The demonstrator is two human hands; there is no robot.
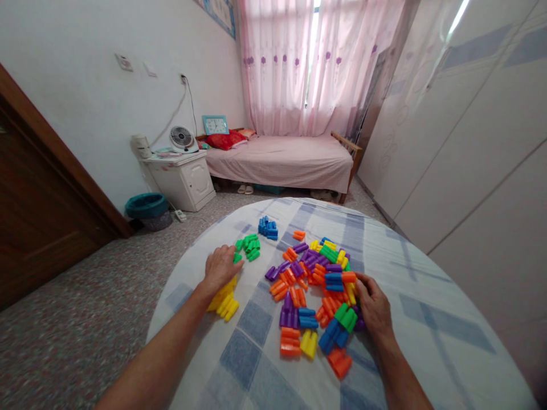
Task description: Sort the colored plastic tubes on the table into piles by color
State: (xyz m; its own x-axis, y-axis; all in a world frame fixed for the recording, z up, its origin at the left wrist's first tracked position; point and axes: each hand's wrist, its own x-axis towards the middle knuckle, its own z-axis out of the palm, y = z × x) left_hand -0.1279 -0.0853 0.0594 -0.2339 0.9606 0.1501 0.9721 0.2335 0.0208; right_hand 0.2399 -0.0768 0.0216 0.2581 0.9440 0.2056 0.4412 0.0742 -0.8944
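My left hand (220, 266) is at the left of the table, with a green plastic building block (237, 258) between its thumb and fingers. Just beyond lies a small pile of green blocks (252, 245), and yellow blocks (226, 302) are partly hidden under the wrist. At the right, my right hand (374, 302) has its fingers closed on an orange block (348, 277) that is joined to a blue block (334, 281). This pair is above a mixed heap of purple, orange, yellow, green and blue blocks (297, 267). My right fingertips are partly hidden.
Blue blocks (268, 228) form a separate pile toward the table's far side. A checked cloth (252, 353) covers the round table. Beyond stand a bed (282, 156), a white cabinet (192, 182) with a fan (183, 138), and a bin (147, 205). Wardrobe doors (465, 142) line the right.
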